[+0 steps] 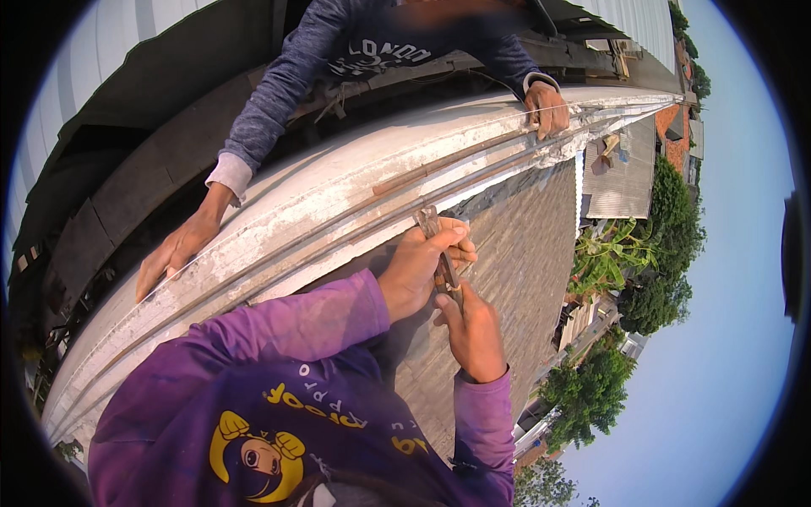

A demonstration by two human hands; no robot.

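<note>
Pliers (444, 267) are sitting betw. both hands, long axis running up-left, head pointing twd rods (405, 177) on wall (312, 198); contact unclear. L hand (416, 269), nearer head, is wrapping it closed; R hand (477, 335) is gripping handle end, fingers curled.

The blue sweater (372, 38) and purple shirt (296, 397) bear lettering (389, 53).

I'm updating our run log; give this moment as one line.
left hand: holds metal tool, upper part | right hand: holds its lower part | co-worker's hands: at pale ledge
</note>
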